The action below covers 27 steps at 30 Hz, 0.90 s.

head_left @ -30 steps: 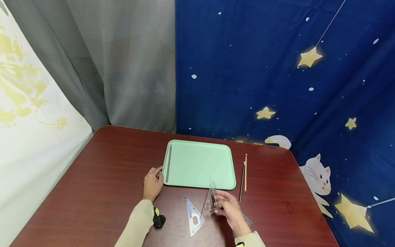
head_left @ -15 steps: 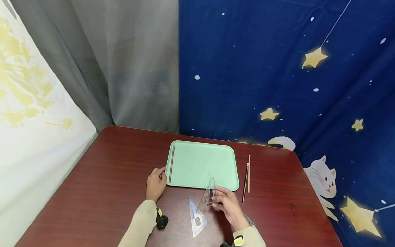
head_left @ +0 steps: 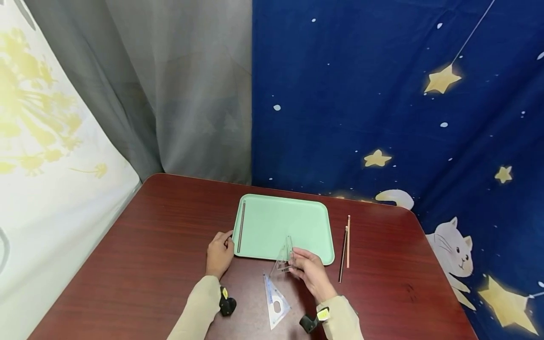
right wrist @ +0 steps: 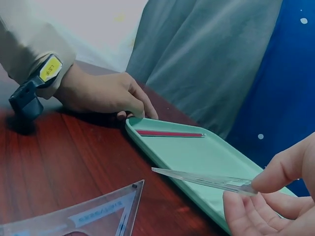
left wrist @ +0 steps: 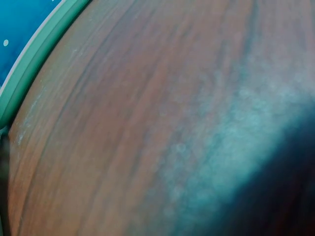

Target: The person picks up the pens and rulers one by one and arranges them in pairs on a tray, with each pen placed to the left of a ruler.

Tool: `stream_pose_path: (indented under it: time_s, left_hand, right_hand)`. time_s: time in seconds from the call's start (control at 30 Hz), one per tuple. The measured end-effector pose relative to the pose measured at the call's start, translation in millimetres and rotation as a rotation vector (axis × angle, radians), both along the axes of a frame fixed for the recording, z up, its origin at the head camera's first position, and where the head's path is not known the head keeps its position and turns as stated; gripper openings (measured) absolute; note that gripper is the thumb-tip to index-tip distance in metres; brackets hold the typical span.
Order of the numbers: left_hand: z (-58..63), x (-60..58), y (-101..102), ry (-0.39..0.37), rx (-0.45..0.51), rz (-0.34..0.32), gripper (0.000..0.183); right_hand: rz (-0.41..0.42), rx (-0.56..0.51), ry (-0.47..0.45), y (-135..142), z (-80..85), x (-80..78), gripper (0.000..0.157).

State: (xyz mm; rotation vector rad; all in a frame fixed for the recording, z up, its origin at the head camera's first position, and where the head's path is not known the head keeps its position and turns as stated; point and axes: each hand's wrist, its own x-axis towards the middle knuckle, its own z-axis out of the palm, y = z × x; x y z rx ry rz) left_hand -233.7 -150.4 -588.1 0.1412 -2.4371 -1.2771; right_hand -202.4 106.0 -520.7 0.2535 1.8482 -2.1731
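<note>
My right hand (head_left: 312,273) pinches a clear plastic set square (head_left: 284,259) between thumb and fingers. In the head view the set square overlaps the front edge of the mint-green tray (head_left: 276,226); in the right wrist view it is held above the tray, tilted nearly edge-on. My left hand (head_left: 220,254) grips the tray's left rim near its front corner, with some fingers hidden. A slim dark red pencil-like stick (right wrist: 170,133) lies inside the tray along the left side. Another clear set square (head_left: 275,302), marked in blue, lies on the table in front of the tray.
Two pencils lie right of the tray, a black pencil (head_left: 343,255) beside a wood-coloured pencil (head_left: 348,241). The dark red-brown table (head_left: 170,226) meets grey and blue star-print curtains (head_left: 340,94) behind, with a white cloth (head_left: 51,189) on the left.
My right hand has moved forward and left with the set square, closer over the tray's front edge. The left hand keeps its place on the rim. The head view has shifted slightly.
</note>
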Motion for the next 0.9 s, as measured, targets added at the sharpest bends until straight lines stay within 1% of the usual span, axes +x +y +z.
stream_pose_path:
  time_s: [0.2, 0.33, 0.47, 0.7, 0.9]
  left_hand:
    - [-0.2, 0.5, -1, 0.007, -0.002, 0.006, 0.03]
    - [-1.2, -0.2, 0, 0.008, -0.022, 0.012, 0.029]
    - [-2.4, -0.3, 1, -0.008, -0.032, 0.001, 0.029]
    - [-0.1, 0.5, 2, -0.006, -0.006, -0.004, 0.029]
    - [-1.5, -1.3, 2, -0.023, -0.001, -0.005, 0.03]
  right_hand:
    - [0.002, 0.007, -0.014, -9, -3.3, -11.5, 0.05]
    - [0.001, 0.037, -0.006, -16, -3.9, -19.8, 0.05]
    - [0.009, 0.072, -0.001, -20, -4.3, -27.3, 0.048]
    - [0.012, 0.087, -0.015, -31, -2.6, -43.1, 0.05]
    - [0.036, 0.114, -0.018, -41, -1.6, -56.8, 0.051]
